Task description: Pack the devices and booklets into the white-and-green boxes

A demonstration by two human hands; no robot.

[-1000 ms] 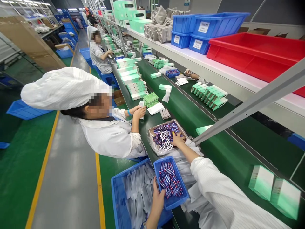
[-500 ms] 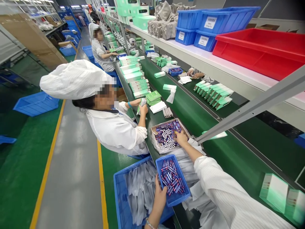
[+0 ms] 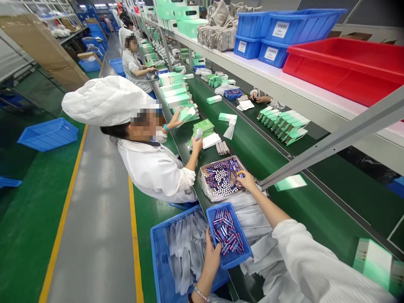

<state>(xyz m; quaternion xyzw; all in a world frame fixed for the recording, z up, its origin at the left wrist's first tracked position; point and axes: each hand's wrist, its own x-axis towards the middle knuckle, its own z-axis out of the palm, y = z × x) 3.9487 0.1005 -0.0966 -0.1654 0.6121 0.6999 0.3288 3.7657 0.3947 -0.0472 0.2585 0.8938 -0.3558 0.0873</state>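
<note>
My left hand (image 3: 212,252) grips the left side of a small blue bin (image 3: 244,257) that holds many red and blue batteries (image 3: 227,231). Beyond it, an open box (image 3: 205,191) wrapped in clear plastic is filled with batteries, many standing on end. At that box's right edge is my right hand (image 3: 246,180), its fingers bent together over the batteries, with something yellow at the fingertips. What they pinch is too small to name. Grey-white pouches (image 3: 252,214) lie under my right forearm.
A large blue crate (image 3: 158,252) of pouches sits at lower left. A person in a white cap (image 3: 97,101) works close on the left, holding cartons. A slanted metal post (image 3: 315,149) crosses at right, below a shelf (image 3: 271,75) with bins. Cartons lie on the green belt (image 3: 249,147).
My right hand has drawn slightly right and back across the battery box. The person's far hand has moved to the stacked cartons. Cartons on the belt have shifted toward the lower right.
</note>
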